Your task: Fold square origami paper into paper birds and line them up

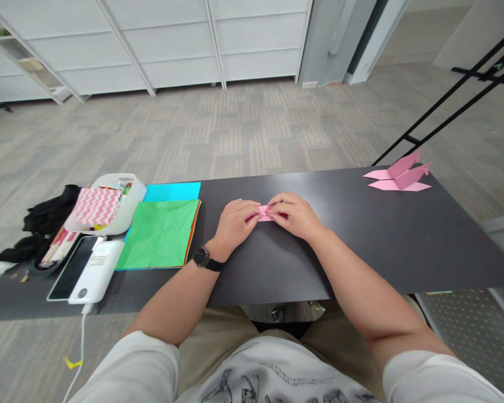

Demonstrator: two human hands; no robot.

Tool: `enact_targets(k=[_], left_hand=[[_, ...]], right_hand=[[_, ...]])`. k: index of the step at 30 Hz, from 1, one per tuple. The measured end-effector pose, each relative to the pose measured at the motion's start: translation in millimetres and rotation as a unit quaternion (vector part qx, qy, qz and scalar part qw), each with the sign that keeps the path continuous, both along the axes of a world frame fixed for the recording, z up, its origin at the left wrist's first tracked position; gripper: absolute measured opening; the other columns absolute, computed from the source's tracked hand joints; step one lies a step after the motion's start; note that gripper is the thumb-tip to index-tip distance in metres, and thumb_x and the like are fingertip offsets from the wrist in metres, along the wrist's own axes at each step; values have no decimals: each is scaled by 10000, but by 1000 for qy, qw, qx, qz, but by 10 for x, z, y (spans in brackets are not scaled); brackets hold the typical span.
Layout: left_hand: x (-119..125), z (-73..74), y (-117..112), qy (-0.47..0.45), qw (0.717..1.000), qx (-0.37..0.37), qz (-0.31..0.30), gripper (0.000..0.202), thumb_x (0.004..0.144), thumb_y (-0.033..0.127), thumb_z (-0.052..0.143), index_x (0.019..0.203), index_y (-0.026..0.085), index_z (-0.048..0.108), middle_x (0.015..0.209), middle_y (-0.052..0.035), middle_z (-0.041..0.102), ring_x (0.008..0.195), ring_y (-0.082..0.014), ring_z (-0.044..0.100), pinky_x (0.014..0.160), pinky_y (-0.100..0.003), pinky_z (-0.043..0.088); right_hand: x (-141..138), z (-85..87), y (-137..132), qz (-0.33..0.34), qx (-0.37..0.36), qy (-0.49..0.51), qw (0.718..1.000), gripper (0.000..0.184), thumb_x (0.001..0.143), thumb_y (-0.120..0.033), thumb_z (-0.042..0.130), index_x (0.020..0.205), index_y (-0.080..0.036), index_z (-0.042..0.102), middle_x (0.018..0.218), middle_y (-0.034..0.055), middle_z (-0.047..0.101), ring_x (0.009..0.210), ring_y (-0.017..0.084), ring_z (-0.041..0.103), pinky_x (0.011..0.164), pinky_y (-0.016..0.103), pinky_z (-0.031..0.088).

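Observation:
A small folded pink paper piece [264, 212] lies on the dark table [361, 235] in front of me. My left hand [234, 223] presses on its left end with curled fingers. My right hand [296, 215] covers its right end, fingers pinched down on the fold. Most of the paper is hidden under both hands. A black watch sits on my left wrist.
A stack of coloured sheets, green [159, 234] on top with blue [172, 192] behind, lies at left. Further left are a white tray [124, 215] with patterned paper, a phone [73, 268] and a white power bank [96, 272]. Folded pink paper shapes [399, 176] rest at the far right.

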State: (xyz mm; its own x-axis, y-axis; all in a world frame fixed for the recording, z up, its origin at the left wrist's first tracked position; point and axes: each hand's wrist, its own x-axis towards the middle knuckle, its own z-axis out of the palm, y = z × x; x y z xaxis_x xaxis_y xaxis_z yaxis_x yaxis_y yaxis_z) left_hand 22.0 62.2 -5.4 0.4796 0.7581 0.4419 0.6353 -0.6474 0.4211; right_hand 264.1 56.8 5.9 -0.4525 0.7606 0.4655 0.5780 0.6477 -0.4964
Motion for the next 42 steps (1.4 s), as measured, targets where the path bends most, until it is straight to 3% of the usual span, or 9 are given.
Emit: enact_targets(k=[20,25,29,35,38,42], left_hand=[[-20,29,-8,-15,999,36,-4,179,1070,299,649,1043,301,827,1226,-11,833,1105,-205,770,1191,-517,505],[-11,50,-17,-16,999,40,-6,172,1064,280,651,1019,288,816,1172,-14,833,1085,-196,757,1192,-487,496],[-3,81,-35,-4,999,37,-8,162,1057,252,648,994,274,795,1100,-10,813,1047,-189,729,1179,-451,487],[6,107,-61,40,998,37,12,138,1040,270,669,967,282,786,1046,-19,796,1053,-226,691,1182,-482,447],[1,123,-58,39,998,37,10,124,1034,256,671,962,273,770,1046,-16,794,1021,-221,695,1172,-478,445],[-25,158,-34,-6,998,55,31,111,996,193,687,914,244,742,994,-25,781,991,-216,707,1110,-446,489]], right_hand=[[-10,-4,-14,-11,-10,46,999,172,999,-253,685,1011,-320,842,1129,52,755,1080,233,700,1025,443,542],[-8,-10,-18,-19,-5,42,999,167,999,-254,688,1005,-310,845,1135,56,751,1088,234,696,1023,432,535],[2,-16,-15,-24,-12,14,1000,171,1010,-278,686,1014,-333,848,1149,46,757,1096,240,691,1043,451,510],[-2,41,-43,-20,31,-27,999,206,1041,-300,653,950,-343,833,1086,23,783,1049,238,691,1187,528,407],[18,97,-68,-19,26,-32,999,210,1033,-298,658,1144,-373,820,1157,31,781,1121,260,687,1239,554,364],[96,103,-40,-87,15,60,994,681,972,-446,730,1606,-320,517,1392,120,695,1285,334,643,1188,570,456]])
